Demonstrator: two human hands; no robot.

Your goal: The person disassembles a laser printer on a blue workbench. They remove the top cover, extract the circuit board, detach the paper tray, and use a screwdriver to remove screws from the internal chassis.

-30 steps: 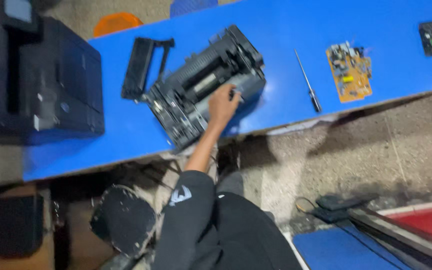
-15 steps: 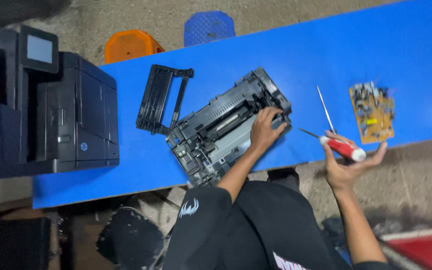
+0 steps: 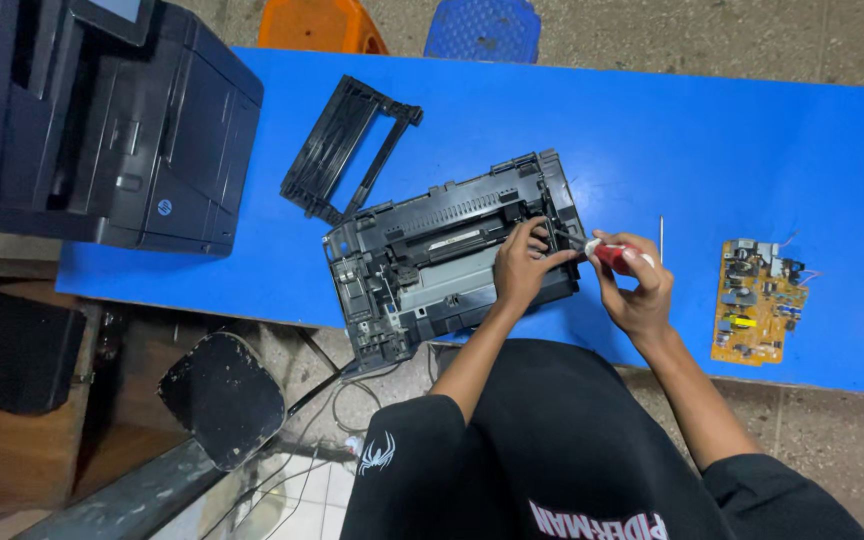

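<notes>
My left hand (image 3: 520, 268) rests with its fingers spread on the stripped black plastic printer chassis (image 3: 447, 265), which lies tilted at the near edge of the blue table (image 3: 652, 130). My right hand (image 3: 637, 285), at three o'clock of the chassis, has its fingers wrapped tight round a red-handled screwdriver (image 3: 607, 254), its tip against the chassis's right end. A yellow circuit board (image 3: 755, 300) lies farther toward three o'clock.

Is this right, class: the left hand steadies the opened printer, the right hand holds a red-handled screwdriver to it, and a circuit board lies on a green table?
Not quite. The head view shows the table is blue, not green. The left hand steadies the opened printer, the right hand holds the red-handled screwdriver, and the circuit board lies there.
</notes>
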